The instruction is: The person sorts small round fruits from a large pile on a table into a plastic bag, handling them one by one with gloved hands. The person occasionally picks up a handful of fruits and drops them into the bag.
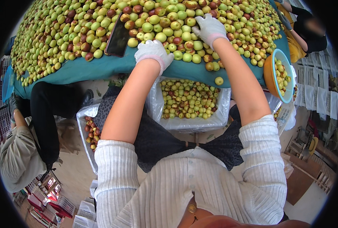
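A large heap of green and red-brown jujubes (160, 28) lies before me on a teal cloth (100, 66). My left hand (153, 54), in a pale knit glove, rests at the near edge of the heap with its fingers curled over; what lies beneath them is hidden. Farther out and to the right, my gloved right hand (211, 30) is on the jujubes, thumb and fingers apart, with no fruit visibly held. Left of my left hand, a dark-screened smartphone (119, 37) leans on the fruit. One loose jujube (219, 81) sits near the cloth's front edge.
Below the cloth edge, a plastic-lined crate (188, 124) holds jujubes between my legs. Another lined crate (86, 139) at left holds redder ones. An orange basket with a blue inner basket (291, 95) stands right. Two people (18, 159) work nearby, one on each side.
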`<action>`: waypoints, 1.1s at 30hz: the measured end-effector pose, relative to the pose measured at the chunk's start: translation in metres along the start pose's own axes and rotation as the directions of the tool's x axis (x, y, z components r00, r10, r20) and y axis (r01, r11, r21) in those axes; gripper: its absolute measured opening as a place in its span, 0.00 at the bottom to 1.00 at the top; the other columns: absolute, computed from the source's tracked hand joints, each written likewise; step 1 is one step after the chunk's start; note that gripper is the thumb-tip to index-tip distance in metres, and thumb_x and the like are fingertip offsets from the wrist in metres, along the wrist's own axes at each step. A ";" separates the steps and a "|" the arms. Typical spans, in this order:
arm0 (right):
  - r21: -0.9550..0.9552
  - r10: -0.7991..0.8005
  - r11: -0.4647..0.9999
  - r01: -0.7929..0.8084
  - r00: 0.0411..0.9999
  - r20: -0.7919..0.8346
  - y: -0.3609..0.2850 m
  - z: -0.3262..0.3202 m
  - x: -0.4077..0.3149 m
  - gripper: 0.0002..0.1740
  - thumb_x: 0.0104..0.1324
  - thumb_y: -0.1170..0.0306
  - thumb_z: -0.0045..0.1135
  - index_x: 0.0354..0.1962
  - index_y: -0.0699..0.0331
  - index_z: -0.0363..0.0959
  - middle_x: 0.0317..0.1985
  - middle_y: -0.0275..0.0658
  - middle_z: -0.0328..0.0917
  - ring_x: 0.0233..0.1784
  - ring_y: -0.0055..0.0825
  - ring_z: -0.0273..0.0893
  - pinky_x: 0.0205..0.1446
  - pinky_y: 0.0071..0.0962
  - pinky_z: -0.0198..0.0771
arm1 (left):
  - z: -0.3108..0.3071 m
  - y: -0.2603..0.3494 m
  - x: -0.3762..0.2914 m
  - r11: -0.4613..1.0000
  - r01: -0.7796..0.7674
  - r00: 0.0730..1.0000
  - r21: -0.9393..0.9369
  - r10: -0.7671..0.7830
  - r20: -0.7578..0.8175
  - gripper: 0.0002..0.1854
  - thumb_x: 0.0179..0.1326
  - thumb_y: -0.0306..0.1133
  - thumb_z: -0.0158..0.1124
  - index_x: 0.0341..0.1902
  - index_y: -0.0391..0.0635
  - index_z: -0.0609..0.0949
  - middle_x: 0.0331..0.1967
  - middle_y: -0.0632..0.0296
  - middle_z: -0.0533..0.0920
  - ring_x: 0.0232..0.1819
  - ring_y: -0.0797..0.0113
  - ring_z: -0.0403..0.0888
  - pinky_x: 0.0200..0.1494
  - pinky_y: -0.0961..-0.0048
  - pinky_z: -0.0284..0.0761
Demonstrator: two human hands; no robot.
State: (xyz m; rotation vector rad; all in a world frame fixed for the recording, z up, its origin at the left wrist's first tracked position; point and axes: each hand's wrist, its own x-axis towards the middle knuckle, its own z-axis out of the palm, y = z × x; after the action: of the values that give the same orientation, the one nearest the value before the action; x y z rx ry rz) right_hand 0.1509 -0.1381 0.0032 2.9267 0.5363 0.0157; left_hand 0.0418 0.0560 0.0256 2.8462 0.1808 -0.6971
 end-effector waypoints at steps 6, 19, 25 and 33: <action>0.340 0.112 0.935 -0.096 0.993 -0.030 0.013 0.008 -0.042 0.17 0.68 0.56 0.50 0.48 0.53 0.76 0.49 0.41 0.79 0.52 0.41 0.78 0.55 0.41 0.75 | 0.004 0.001 -0.003 0.999 -0.043 0.999 0.014 0.043 0.025 0.39 0.59 0.59 0.61 0.63 0.37 0.72 0.60 0.47 0.75 0.63 0.50 0.72 0.63 0.58 0.73; 0.103 -0.269 0.958 0.269 0.963 -0.013 -0.063 -0.022 0.029 0.19 0.68 0.68 0.48 0.55 0.45 0.76 0.62 0.38 0.71 0.58 0.38 0.78 0.58 0.44 0.75 | -0.010 0.002 -0.011 0.991 -0.133 0.989 -0.005 0.133 0.067 0.31 0.62 0.56 0.58 0.62 0.48 0.76 0.62 0.52 0.74 0.64 0.55 0.73 0.62 0.58 0.75; -0.006 -0.133 0.991 0.134 0.984 0.117 -0.044 -0.029 0.000 0.17 0.69 0.64 0.50 0.55 0.47 0.75 0.56 0.40 0.74 0.55 0.38 0.79 0.52 0.43 0.78 | -0.014 -0.010 -0.011 0.998 -0.065 0.997 -0.020 0.066 0.042 0.29 0.63 0.56 0.57 0.59 0.49 0.80 0.60 0.55 0.77 0.62 0.57 0.76 0.59 0.59 0.77; 0.269 -0.252 0.924 0.270 0.962 -0.101 -0.081 -0.014 0.014 0.25 0.65 0.60 0.57 0.60 0.52 0.68 0.54 0.41 0.76 0.55 0.42 0.76 0.60 0.39 0.72 | -0.013 -0.011 -0.013 0.995 -0.102 0.993 -0.012 0.102 0.056 0.28 0.63 0.54 0.55 0.60 0.49 0.79 0.62 0.56 0.76 0.63 0.57 0.75 0.61 0.59 0.75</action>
State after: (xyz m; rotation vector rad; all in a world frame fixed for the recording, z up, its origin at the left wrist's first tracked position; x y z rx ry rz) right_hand 0.1345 -0.0560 0.0032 3.1051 1.0148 0.0012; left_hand 0.0346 0.0692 0.0413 2.7999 0.0291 -0.7527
